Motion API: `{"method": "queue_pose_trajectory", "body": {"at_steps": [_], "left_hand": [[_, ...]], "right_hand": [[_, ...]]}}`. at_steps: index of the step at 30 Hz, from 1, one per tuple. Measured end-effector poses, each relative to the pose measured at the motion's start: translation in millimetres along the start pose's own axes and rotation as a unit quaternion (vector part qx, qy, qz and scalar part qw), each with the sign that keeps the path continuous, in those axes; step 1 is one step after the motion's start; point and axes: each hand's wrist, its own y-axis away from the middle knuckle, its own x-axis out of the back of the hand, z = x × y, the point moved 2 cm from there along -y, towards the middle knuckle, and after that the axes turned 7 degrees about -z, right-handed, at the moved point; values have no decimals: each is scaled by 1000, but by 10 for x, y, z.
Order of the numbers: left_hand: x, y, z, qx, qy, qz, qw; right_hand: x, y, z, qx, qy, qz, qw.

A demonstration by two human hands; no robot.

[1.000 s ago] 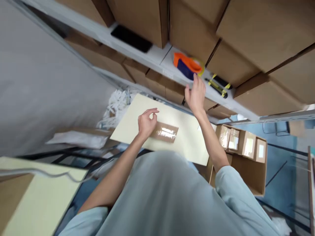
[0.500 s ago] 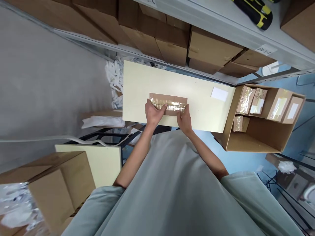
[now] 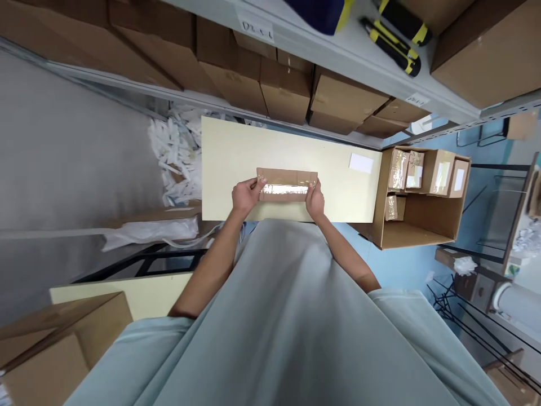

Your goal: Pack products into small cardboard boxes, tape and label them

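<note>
A small flat cardboard box (image 3: 287, 176) with shiny clear tape along its middle is held over the cream tabletop (image 3: 236, 141). At its left end, my left hand (image 3: 247, 194) grips the box with the thumb on top. My right hand (image 3: 315, 201) pinches the opposite end, thumb also on the upper face. The fingers beneath the box are hidden. To the right of the box, a white paper slip (image 3: 361, 163) lies on the tabletop.
A large open carton (image 3: 422, 234) with several small taped boxes stands at the table's right end. Behind the table runs a grey shelf (image 3: 359, 73) bearing black-and-yellow cutters (image 3: 393, 48), with brown boxes (image 3: 285, 90) below. White scraps (image 3: 177, 152) lie at left.
My left hand has shifted outward to the box's left end, and my right hand has moved up to its right end. More of the taped face shows. The camera view has shifted.
</note>
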Motion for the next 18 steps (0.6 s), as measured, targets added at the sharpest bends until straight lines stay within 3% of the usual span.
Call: {"method": "queue_pose_trajectory", "body": {"at_steps": [4, 8, 13, 18], "left_hand": [[24, 67, 2, -16, 57, -11, 998], [-16, 232, -47, -50, 111, 34, 992], [85, 280, -125, -106, 109, 32, 988], [217, 172, -157, -167, 126, 13, 978]], "right_hand": [[108, 94, -1, 33, -64, 37, 997], [120, 320, -29, 31, -32, 127, 991], [36, 586, -94, 8, -19, 163, 986], [64, 603, -192, 6, -37, 167, 985]]}}
